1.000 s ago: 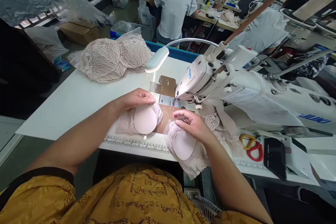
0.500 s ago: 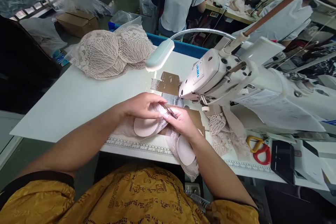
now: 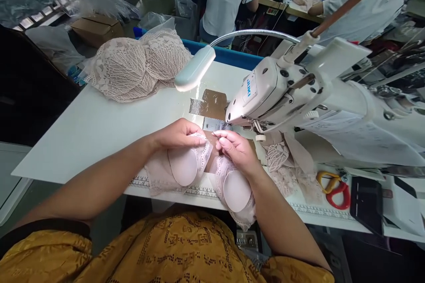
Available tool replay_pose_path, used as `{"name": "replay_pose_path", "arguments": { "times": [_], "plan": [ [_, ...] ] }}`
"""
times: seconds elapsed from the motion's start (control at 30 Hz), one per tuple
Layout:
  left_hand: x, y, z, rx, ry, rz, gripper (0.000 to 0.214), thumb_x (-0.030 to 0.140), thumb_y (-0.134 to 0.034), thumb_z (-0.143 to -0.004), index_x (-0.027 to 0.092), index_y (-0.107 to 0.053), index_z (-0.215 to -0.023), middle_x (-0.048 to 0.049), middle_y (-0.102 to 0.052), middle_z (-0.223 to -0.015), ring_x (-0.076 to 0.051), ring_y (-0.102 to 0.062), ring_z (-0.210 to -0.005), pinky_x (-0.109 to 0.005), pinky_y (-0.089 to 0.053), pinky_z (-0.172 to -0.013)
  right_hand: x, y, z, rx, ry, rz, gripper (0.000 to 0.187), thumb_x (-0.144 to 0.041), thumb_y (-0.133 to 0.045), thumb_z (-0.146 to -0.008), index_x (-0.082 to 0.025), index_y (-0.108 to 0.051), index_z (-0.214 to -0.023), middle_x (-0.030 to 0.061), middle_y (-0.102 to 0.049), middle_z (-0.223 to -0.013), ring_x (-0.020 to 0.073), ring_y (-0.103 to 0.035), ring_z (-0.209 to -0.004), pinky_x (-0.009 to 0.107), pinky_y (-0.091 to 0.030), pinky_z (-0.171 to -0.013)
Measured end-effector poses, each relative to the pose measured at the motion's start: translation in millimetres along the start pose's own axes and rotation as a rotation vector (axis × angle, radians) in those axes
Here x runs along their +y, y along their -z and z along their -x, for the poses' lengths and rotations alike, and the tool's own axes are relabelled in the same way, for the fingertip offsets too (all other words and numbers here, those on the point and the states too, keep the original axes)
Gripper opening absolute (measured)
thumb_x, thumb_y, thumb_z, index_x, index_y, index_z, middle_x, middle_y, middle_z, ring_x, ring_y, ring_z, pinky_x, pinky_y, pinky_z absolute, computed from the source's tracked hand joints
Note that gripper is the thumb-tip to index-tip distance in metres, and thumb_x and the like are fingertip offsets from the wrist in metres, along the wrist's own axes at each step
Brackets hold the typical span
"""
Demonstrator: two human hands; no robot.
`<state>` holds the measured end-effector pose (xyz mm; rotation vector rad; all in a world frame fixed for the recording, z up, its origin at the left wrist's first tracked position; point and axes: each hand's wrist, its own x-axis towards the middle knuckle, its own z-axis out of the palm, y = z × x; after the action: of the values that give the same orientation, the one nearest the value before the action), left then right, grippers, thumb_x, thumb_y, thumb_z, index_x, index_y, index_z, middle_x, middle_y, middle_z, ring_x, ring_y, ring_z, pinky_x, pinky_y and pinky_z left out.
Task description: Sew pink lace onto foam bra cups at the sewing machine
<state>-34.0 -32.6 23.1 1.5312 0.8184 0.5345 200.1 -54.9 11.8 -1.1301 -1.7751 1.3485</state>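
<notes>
We are pinching the far edge of the left lace cup (image 3: 183,167) between the thumb and fingers of our left hand (image 3: 184,135); the cup is lying on the white table (image 3: 83,128), on the near side of that hand, its lace border running lengthways from the fingertips toward our body; our right hand (image 3: 237,146) is gripping a thin dark tool (image 3: 214,134), its tip pointing left, just beside the left fingertips but seemingly apart from them; so the left hand is touching the border, while the tool is facing it across a narrow gap; the right lace cup (image 3: 237,191) is lying below the right wrist, its lace hanging past the table's edge; the sewing machine (image 3: 262,97) is bearing JUKI in blue; the ruler (image 3: 195,193) along the near edge is showing what we are reading as a 10; the sheet of paper (image 3: 348,130) on the machine is carrying print too blurred to read.
</notes>
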Motion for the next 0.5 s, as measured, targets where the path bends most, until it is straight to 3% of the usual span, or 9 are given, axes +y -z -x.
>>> {"name": "replay_pose_path", "arguments": {
  "times": [0.23,0.37,0.5],
  "plan": [
    [-4.4,-1.9,-1.1,0.064,0.013,0.089,0.026,0.037,-0.071,-0.078,0.012,-0.069,-0.072,0.0004,-0.057,-0.066,-0.011,-0.051,-0.065,-0.024,-0.040,-0.061,-8.6,-4.5,-0.2,-0.016,0.066,0.115,0.026,-0.036,-0.064,-0.086,-0.022,-0.069,-0.107,0.0012,-0.066,-0.086,0.0150,-0.059,-0.075,0.031,-0.050,-0.074],
    [-5.8,-4.9,-3.3,0.030,0.011,0.078,0.030,0.038,-0.071,-0.078,0.011,-0.066,-0.066,0.0021,-0.049,-0.059,-0.009,-0.045,-0.059,-0.022,-0.034,-0.054,-12.2,-9.8,-0.6,-0.002,0.083,0.166,0.024,-0.035,-0.063,-0.087,-0.022,-0.069,-0.105,0.0014,-0.067,-0.082,0.0158,-0.059,-0.072,0.032,-0.050,-0.071],
    [-6.8,-7.5,-4.5,0.006,-0.003,0.084,0.030,0.038,-0.071,-0.077,0.011,-0.065,-0.065,0.0012,-0.050,-0.060,-0.010,-0.046,-0.060,-0.022,-0.035,-0.055,-13.1,-15.5,-1.5,0.016,0.110,0.107,0.022,-0.033,-0.064,-0.085,-0.022,-0.069,-0.103,0.0043,-0.072,-0.096,0.0192,-0.065,-0.086,0.035,-0.052,-0.080]
  ]
}}
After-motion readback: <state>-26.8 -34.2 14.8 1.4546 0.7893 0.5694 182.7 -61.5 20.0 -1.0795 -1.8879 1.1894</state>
